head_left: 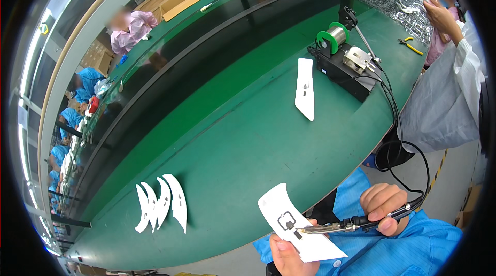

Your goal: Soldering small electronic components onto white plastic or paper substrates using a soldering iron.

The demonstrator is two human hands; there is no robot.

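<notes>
At the lower centre of the frame, a curved white plastic strip (297, 227) is being gripped by the left hand (287, 255). A black pen-shaped soldering iron (356, 221) is being clamped in the right hand (383, 204), its tip touching the strip, just off the green tabletop (248, 141) edge.

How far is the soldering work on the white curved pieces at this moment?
Possibly done: four white curved plastic pieces lie in a row on the green bench. In hand: left hand holds another white curved piece, right hand puts the black soldering iron on it. Left, perhaps: one white piece beside the black soldering station.
</notes>
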